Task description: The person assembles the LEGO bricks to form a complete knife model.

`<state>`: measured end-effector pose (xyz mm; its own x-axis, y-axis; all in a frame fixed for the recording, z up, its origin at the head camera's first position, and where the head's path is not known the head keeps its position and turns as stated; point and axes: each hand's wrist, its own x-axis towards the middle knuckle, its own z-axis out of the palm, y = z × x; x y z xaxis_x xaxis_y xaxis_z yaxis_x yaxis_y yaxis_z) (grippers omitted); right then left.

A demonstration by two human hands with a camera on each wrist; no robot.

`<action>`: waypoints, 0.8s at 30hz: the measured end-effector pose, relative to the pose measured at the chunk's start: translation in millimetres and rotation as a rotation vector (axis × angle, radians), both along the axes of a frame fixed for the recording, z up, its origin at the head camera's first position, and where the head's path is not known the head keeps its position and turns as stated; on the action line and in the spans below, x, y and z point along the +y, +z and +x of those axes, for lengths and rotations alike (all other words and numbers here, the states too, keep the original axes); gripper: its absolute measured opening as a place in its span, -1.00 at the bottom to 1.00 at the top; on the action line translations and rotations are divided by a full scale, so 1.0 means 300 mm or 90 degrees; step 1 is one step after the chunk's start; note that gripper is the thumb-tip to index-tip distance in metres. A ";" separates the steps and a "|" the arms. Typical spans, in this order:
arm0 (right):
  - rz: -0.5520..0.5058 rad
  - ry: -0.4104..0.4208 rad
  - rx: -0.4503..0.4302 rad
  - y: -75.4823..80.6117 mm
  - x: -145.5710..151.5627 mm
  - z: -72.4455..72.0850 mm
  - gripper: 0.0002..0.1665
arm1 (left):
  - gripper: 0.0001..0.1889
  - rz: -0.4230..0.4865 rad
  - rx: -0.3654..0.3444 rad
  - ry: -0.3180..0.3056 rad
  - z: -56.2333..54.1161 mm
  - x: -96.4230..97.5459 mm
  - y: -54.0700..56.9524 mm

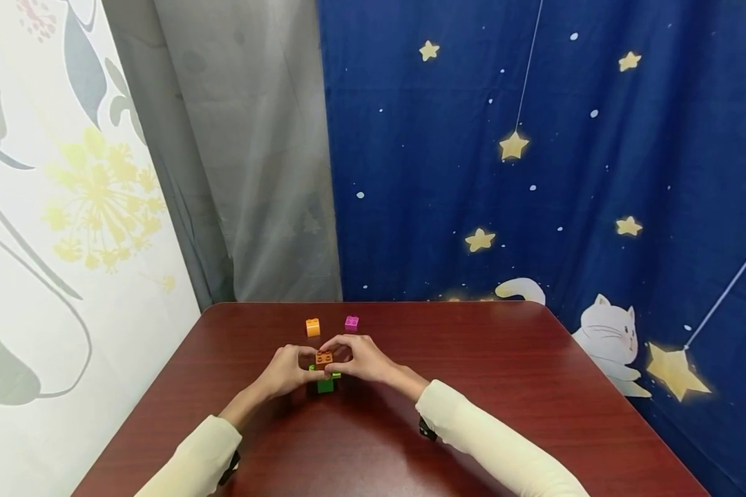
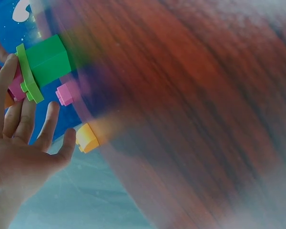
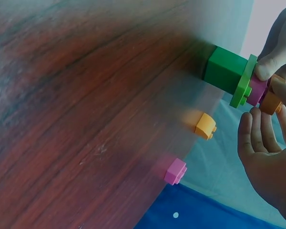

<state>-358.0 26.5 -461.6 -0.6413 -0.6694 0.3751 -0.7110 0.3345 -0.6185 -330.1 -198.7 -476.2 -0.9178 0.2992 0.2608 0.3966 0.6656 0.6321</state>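
Observation:
On the table, both hands meet at a small stack of toy building bricks. A green block forms its base, topped by a light green plate, then a magenta brick and an orange brick. My left hand pinches the stack from the left, its thumb against the magenta brick in the right wrist view. From the right side, my right hand pinches the orange brick at the top. Fingers partly cover the upper bricks.
Behind the stack stand a yellow-orange curved brick and a pink brick, apart from each other. Grey and blue curtains hang beyond the table's far edge. A patterned white panel is at the left.

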 end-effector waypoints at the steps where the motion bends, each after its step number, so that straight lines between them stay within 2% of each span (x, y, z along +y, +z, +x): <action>1: 0.000 -0.001 0.002 0.000 -0.002 0.001 -0.60 | -0.53 -0.002 0.000 0.000 0.000 0.000 0.002; 8: -0.021 -0.004 -0.002 -0.004 -0.009 0.001 -0.61 | -0.57 -0.019 -0.002 0.002 -0.006 -0.001 0.007; 13: -0.044 -0.007 -0.015 -0.018 -0.014 0.000 -0.63 | -0.58 -0.008 -0.011 -0.007 -0.001 -0.002 0.005; 24: -0.048 -0.029 -0.007 -0.033 -0.009 -0.004 -0.64 | -0.56 0.002 -0.011 -0.009 0.006 0.002 0.000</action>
